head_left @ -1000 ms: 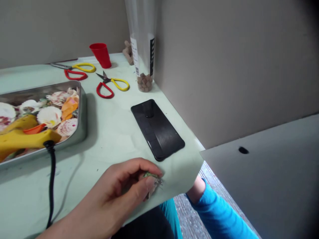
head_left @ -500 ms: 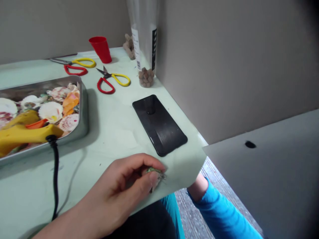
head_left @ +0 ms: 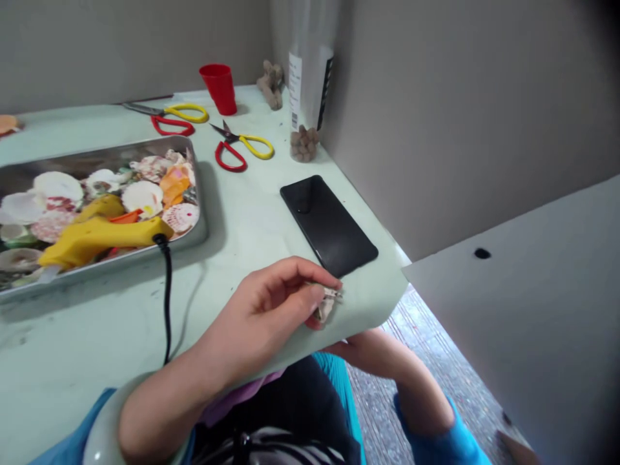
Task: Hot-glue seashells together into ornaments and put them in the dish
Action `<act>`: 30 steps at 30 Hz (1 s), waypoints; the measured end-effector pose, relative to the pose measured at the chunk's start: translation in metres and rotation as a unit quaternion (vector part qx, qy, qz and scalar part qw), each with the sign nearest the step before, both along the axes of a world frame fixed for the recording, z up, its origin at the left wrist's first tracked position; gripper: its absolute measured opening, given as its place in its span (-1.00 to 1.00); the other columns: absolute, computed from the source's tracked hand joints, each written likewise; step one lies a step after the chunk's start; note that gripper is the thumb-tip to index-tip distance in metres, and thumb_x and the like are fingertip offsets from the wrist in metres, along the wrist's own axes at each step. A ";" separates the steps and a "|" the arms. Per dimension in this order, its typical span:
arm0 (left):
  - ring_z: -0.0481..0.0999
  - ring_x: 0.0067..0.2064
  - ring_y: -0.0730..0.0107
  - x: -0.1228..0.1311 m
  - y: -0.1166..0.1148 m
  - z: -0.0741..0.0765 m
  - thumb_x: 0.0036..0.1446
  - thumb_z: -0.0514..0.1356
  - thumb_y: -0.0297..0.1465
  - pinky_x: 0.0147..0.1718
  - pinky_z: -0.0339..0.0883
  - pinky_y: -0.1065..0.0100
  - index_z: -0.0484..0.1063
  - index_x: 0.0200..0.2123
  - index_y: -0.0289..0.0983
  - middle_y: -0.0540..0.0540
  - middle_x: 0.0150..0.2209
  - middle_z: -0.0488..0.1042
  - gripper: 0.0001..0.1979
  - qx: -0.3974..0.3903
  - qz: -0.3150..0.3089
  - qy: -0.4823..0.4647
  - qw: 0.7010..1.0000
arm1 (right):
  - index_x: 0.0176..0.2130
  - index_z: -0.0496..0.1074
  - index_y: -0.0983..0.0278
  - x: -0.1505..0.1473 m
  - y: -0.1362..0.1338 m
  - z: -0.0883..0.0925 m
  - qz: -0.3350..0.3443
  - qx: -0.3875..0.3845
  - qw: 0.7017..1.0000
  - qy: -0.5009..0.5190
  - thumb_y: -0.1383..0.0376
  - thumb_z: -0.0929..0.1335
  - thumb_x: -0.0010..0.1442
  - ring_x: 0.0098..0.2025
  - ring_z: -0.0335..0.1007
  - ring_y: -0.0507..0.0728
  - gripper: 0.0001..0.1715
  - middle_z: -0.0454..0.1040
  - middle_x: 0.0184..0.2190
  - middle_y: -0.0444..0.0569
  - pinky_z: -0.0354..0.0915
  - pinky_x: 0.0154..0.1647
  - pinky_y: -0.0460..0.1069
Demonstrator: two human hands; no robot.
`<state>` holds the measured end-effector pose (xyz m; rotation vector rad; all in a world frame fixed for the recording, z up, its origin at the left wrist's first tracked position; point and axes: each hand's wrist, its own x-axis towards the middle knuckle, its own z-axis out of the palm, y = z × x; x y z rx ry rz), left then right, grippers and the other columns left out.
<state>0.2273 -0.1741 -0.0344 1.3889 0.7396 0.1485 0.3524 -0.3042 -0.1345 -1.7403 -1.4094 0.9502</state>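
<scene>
My left hand point(head_left: 276, 310) is just above the table's front edge, thumb and fingers pinched on a small whitish mottled piece point(head_left: 328, 303) that looks like a shell. Part of that piece is hidden by the fingertips. My right hand point(head_left: 365, 349) is low at the table edge, under my left hand; its fingers are out of sight beneath the edge. Just beyond my left fingertips lies a black phone point(head_left: 327, 223), face and camera details too dark to make out.
To the left, a metal tray point(head_left: 201, 216) contains shells and a yellow glue gun point(head_left: 104, 239) with a black cord point(head_left: 168, 290). Behind are two pairs of scissors point(head_left: 259, 147), a red cup point(head_left: 220, 90), a clear tube point(head_left: 312, 77) with brown chunks and a clay figure point(head_left: 270, 84). A grey wall point(head_left: 436, 116) bounds the right.
The view has shifted left and down. My right hand has come in from beyond the table corner toward my left hand. My left hand keeps its pinch on the small piece, now turned differently.
</scene>
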 end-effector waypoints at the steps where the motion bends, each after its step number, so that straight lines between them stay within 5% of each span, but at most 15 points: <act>1: 0.41 -0.39 0.40 -0.002 -0.001 0.005 0.12 0.15 -0.32 -0.39 0.30 0.39 0.48 -0.28 -0.26 -0.04 -0.45 0.46 -0.84 -0.003 0.001 -0.006 1.000 | -0.29 0.51 0.20 -0.001 -0.008 0.006 0.038 -0.008 0.999 0.008 0.24 0.34 0.23 -0.37 0.45 0.04 -0.86 0.54 -0.38 -0.13 0.41 -0.33 -0.06; 3: 0.42 -0.39 0.41 -0.008 -0.002 0.017 0.11 0.16 -0.33 -0.40 0.31 0.39 0.48 -0.28 -0.25 -0.06 -0.40 0.49 -0.84 -0.003 0.001 -0.025 1.000 | -0.29 0.53 0.17 -0.004 -0.021 0.024 0.156 -0.066 0.985 0.024 0.27 0.30 0.27 -0.39 0.46 0.04 -0.81 0.56 -0.41 -0.16 0.38 -0.33 -0.06; 6: 0.42 -0.40 0.44 -0.023 0.002 0.038 0.12 0.16 -0.33 -0.38 0.33 0.39 0.49 -0.27 -0.25 -0.05 -0.37 0.49 -0.84 0.023 0.016 -0.058 0.998 | -0.32 0.55 0.19 -0.010 -0.025 0.062 0.239 -0.048 0.969 0.045 0.31 0.34 0.23 -0.35 0.46 0.04 -0.84 0.56 -0.43 -0.15 0.35 -0.27 -0.06; 12: 0.45 -0.40 0.47 -0.071 0.032 0.066 0.13 0.17 -0.31 -0.32 0.37 0.37 0.49 -0.24 -0.27 -0.06 -0.30 0.50 -0.81 0.123 0.121 -0.109 0.979 | -0.27 0.47 0.18 -0.045 0.019 0.122 0.155 0.060 0.986 0.020 0.31 0.26 0.31 -0.29 0.42 0.03 -0.81 0.50 -0.35 -0.13 0.32 -0.22 -0.07; 19: 0.46 -0.32 0.45 -0.136 0.084 0.071 0.08 0.21 -0.29 -0.27 0.38 0.36 0.46 -0.18 -0.29 -0.09 -0.18 0.47 -0.75 0.151 0.245 -0.157 0.945 | -0.22 0.43 0.18 -0.090 0.099 0.163 0.086 0.223 0.966 -0.098 0.31 0.27 0.28 -0.31 0.40 0.06 -0.87 0.48 -0.23 -0.08 0.31 -0.26 -0.04; 24: 0.42 -0.35 0.48 -0.169 0.108 0.079 0.05 0.22 -0.34 -0.25 0.35 0.35 0.47 -0.18 -0.30 -0.10 -0.18 0.48 -0.75 0.191 0.270 -0.168 0.929 | -0.12 0.40 0.21 -0.122 0.168 0.182 0.058 0.300 0.936 -0.173 0.32 0.28 0.25 -0.39 0.39 0.04 -0.81 0.47 -0.17 -0.04 0.30 -0.31 -0.03; 30: 0.39 -0.38 0.51 -0.189 0.140 0.077 0.05 0.23 -0.35 -0.35 0.32 0.42 0.44 -0.15 -0.30 -0.12 -0.16 0.47 -0.73 0.189 0.294 -0.210 0.913 | -0.28 0.40 0.24 -0.153 0.241 0.189 0.081 0.312 0.911 -0.256 0.36 0.30 0.21 -0.41 0.37 0.07 -0.93 0.50 -0.34 -0.07 0.21 -0.39 -0.05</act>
